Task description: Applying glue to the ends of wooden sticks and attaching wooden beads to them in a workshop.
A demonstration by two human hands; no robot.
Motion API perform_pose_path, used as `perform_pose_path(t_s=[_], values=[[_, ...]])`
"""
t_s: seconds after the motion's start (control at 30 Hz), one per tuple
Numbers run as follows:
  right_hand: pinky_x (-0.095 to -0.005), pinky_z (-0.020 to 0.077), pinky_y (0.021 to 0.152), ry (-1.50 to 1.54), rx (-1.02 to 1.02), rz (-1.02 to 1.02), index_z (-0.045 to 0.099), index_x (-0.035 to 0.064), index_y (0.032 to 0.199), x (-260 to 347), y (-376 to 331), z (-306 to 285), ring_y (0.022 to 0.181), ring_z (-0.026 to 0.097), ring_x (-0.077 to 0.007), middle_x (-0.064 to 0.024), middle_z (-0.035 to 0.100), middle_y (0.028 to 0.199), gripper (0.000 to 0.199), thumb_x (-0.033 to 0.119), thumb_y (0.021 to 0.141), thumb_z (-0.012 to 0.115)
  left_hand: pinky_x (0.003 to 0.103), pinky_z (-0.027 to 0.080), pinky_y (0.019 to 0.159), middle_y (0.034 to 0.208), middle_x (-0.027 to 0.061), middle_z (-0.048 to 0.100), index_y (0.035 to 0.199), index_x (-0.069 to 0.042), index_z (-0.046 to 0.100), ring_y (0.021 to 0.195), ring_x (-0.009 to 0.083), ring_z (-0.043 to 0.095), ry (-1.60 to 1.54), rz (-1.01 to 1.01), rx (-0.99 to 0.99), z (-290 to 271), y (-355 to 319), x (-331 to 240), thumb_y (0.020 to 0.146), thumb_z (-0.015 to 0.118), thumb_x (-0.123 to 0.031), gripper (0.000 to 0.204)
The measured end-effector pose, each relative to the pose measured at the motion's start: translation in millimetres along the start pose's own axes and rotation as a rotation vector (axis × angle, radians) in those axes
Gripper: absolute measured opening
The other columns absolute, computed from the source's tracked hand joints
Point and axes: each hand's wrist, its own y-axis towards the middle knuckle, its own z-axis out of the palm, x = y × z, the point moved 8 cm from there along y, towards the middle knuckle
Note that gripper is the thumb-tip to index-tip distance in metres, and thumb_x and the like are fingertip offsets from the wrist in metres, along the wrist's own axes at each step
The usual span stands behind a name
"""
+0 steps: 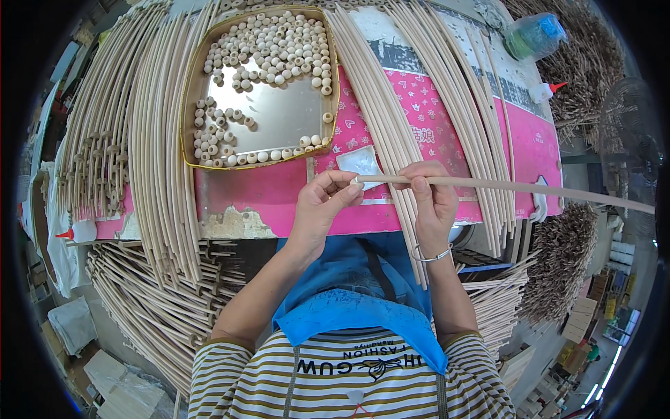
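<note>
My right hand (434,195) grips a long thin wooden rod (530,187) between thumb and fingers, and the rod extends far out to the right. At the rod's left tip, my left hand (328,202) is closed in a pinch on a small pale piece that looks like a wooden bead (356,181). Fingers cover most of that piece. Just behind the rod tip lies a small white dish (361,160). A gold-edged tray (272,129) beyond my left hand holds many round wooden beads (279,42) with holes.
Loose wooden rods lie in rows at the left (164,140), in the middle (380,105) and at the right (464,119) of the pink-covered table (433,91). A red-tipped glue bottle (543,92) and a blue-green plastic bottle (534,36) stand back right. More rods (150,300) are stacked below the table edge.
</note>
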Motion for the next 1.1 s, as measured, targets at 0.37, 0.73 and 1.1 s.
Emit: perform_pose_path(t_s=[0.37,0.73,1.1], values=[[-0.0294,0.0533,0.072,0.043,0.024,0.017,0.062,0.0005,0.102,4,-5,-3,0.081,0.064,-0.0172,-0.0106,0.066,0.095,0.016,0.015,0.103,0.055,0.027,0.055,0.087,0.106,0.007,0.065,0.116,0.004,0.065,0.096,0.0137,0.066,0.383,0.291,0.072,3,-2,-24,0.098,0.062,-0.005,0.021],[-0.0278,0.0573,0.07,0.283,-0.139,0.543,0.057,-0.0036,0.126,-12,-43,15,0.084,0.069,-0.0159,-0.0106,0.068,0.099,0.033,0.021,0.107,0.048,0.035,0.056,0.093,0.11,0.0069,0.062,0.138,-0.005,0.048,0.106,0.0156,0.063,-0.178,0.262,-0.062,35,19,-26,0.104,0.052,-0.012,0.036],[-0.0378,0.0473,0.066,-1.102,-0.008,0.166,0.067,0.0013,0.106,54,-116,-168,0.075,0.059,-0.026,-0.0113,0.061,0.087,0.028,0.007,0.081,0.077,0.03,0.057,0.086,0.104,0.0077,0.065,0.133,-0.001,0.051,0.098,0.0152,0.066,-0.026,0.329,-0.089,-7,21,-91,0.103,0.05,-0.009,0.032]])
